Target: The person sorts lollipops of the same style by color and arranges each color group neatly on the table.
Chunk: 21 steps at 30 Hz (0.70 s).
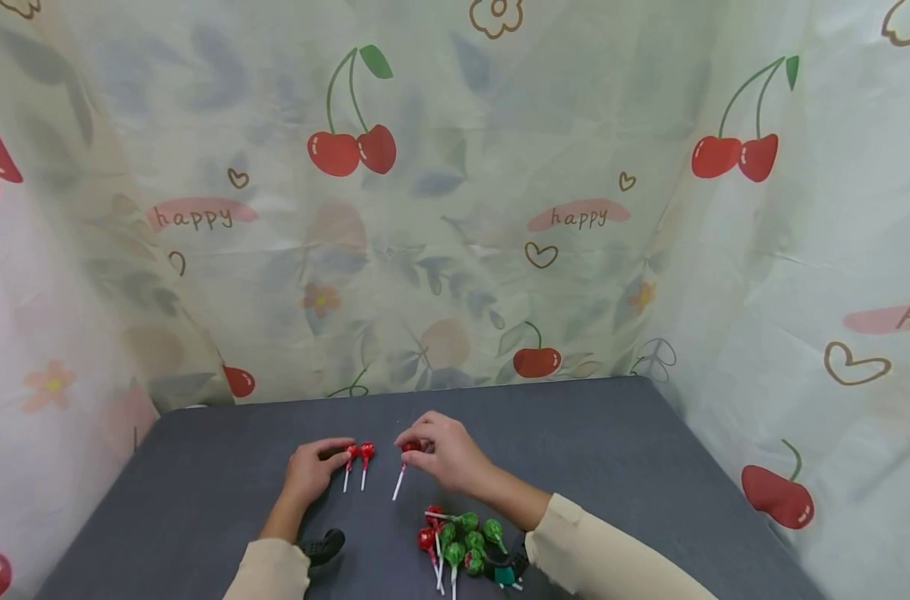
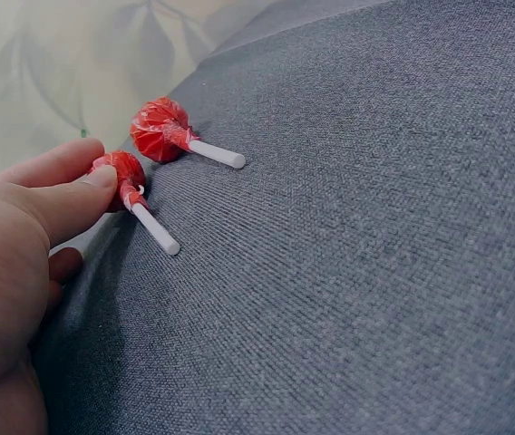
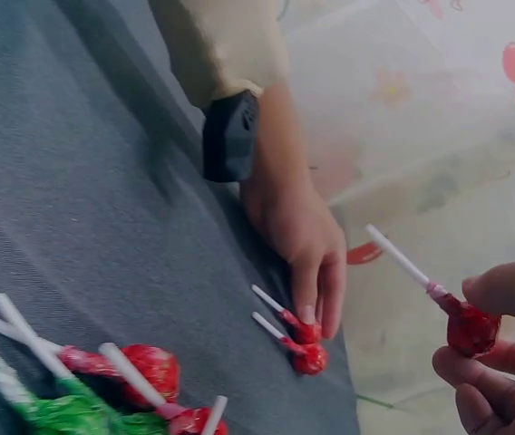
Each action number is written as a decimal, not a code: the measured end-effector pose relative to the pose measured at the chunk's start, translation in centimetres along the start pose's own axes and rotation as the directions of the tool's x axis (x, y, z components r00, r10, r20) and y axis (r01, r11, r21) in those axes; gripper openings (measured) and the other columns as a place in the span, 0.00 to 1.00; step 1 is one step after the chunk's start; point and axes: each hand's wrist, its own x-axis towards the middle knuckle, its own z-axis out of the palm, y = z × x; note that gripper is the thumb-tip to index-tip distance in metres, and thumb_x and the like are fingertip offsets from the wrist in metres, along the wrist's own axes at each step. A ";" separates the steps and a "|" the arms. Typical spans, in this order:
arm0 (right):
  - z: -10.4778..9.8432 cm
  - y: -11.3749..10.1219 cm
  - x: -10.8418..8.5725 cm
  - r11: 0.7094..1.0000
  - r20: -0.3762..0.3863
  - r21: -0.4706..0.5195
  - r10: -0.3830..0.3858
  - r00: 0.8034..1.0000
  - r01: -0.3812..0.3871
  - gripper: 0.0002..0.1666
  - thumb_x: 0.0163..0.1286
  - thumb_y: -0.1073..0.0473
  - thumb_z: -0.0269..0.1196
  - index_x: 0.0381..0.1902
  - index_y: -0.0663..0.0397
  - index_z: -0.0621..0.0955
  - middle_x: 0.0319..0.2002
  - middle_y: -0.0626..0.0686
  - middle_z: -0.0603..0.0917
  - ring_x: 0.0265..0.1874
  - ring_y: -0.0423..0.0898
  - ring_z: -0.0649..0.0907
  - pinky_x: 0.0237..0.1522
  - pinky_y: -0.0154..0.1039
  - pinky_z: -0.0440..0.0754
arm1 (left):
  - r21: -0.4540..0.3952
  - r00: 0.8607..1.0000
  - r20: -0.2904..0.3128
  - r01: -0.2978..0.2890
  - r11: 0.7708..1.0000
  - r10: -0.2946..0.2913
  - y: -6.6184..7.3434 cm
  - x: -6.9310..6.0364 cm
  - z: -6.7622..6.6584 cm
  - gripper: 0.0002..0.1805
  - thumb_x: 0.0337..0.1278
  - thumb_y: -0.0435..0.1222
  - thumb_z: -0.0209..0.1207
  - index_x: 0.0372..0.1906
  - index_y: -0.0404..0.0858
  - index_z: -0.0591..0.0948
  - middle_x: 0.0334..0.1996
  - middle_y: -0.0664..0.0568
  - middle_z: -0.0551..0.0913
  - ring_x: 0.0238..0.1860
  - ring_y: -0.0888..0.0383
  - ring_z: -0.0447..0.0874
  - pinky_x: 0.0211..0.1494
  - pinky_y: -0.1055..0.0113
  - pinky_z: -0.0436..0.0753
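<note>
My left hand (image 1: 310, 473) pinches the red head of a lollipop (image 2: 158, 228) between thumb and fingers, at the dark cloth. Just to its right a second red lollipop (image 1: 367, 452) lies on the cloth, its white stick pointing toward me. My right hand (image 1: 447, 450) holds another red lollipop (image 3: 472, 328) by its wrapped head, with the white stick sticking out free. In the head view this one is right of the pair, and its stick slants down to the left.
A pile of green lollipops (image 1: 453, 553) and red lollipops (image 1: 427, 540) lies near me, below my right forearm. Dark grey cloth (image 1: 575, 433) covers the table. A printed curtain (image 1: 425, 275) hangs behind it and along both sides.
</note>
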 end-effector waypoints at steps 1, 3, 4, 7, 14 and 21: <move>0.1 0.1 0.3 1.000 -0.003 0.001 0.004 1.000 -0.004 0.07 0.65 0.63 0.67 0.40 0.48 0.88 0.37 0.45 0.79 0.33 0.39 0.78 0.35 0.32 0.78 | 0.003 1.000 0.000 -0.001 1.000 0.001 0.0 0.0 0.0 0.13 0.58 0.36 0.66 0.49 0.42 0.87 0.50 0.43 0.84 0.57 0.40 0.77 0.61 0.42 0.69; 0.2 0.4 0.9 1.000 -0.001 0.001 0.014 1.000 -0.014 0.06 0.65 0.63 0.67 0.38 0.48 0.88 0.36 0.44 0.80 0.32 0.38 0.78 0.35 0.32 0.78 | 0.008 1.000 -0.002 0.000 1.000 0.000 0.0 0.0 0.0 0.13 0.58 0.36 0.66 0.49 0.42 0.87 0.50 0.43 0.84 0.57 0.40 0.77 0.60 0.42 0.70; 0.3 0.5 1.2 1.000 0.001 -0.006 0.020 1.000 -0.020 0.06 0.65 0.63 0.67 0.37 0.48 0.88 0.36 0.44 0.80 0.32 0.38 0.77 0.35 0.32 0.78 | 0.007 1.000 -0.002 0.002 1.000 -0.002 0.0 0.0 0.0 0.13 0.58 0.36 0.66 0.49 0.42 0.87 0.50 0.43 0.84 0.57 0.41 0.77 0.60 0.42 0.70; 0.6 0.9 2.1 0.998 0.011 -0.041 0.048 0.999 -0.047 0.06 0.65 0.62 0.67 0.37 0.47 0.88 0.35 0.43 0.80 0.32 0.38 0.77 0.35 0.32 0.77 | 0.009 1.000 -0.007 0.002 1.000 -0.002 0.0 0.0 0.1 0.13 0.58 0.36 0.66 0.49 0.42 0.87 0.49 0.43 0.84 0.56 0.41 0.77 0.60 0.42 0.70; 1.6 2.1 3.5 0.990 0.020 -0.097 0.104 0.994 -0.101 0.06 0.65 0.59 0.67 0.40 0.48 0.87 0.33 0.43 0.80 0.30 0.37 0.77 0.33 0.31 0.77 | 0.001 1.000 -0.015 0.011 1.000 -0.011 0.0 0.0 0.2 0.13 0.58 0.37 0.67 0.48 0.42 0.87 0.49 0.44 0.85 0.56 0.42 0.78 0.60 0.43 0.70; 2.4 3.6 4.3 0.988 0.009 -0.092 0.123 0.992 -0.122 0.05 0.63 0.60 0.69 0.37 0.51 0.88 0.33 0.44 0.81 0.31 0.38 0.78 0.34 0.31 0.77 | -0.003 1.000 -0.007 0.024 1.000 -0.024 0.2 -0.1 0.1 0.13 0.59 0.36 0.66 0.49 0.42 0.87 0.49 0.43 0.84 0.56 0.41 0.77 0.60 0.43 0.70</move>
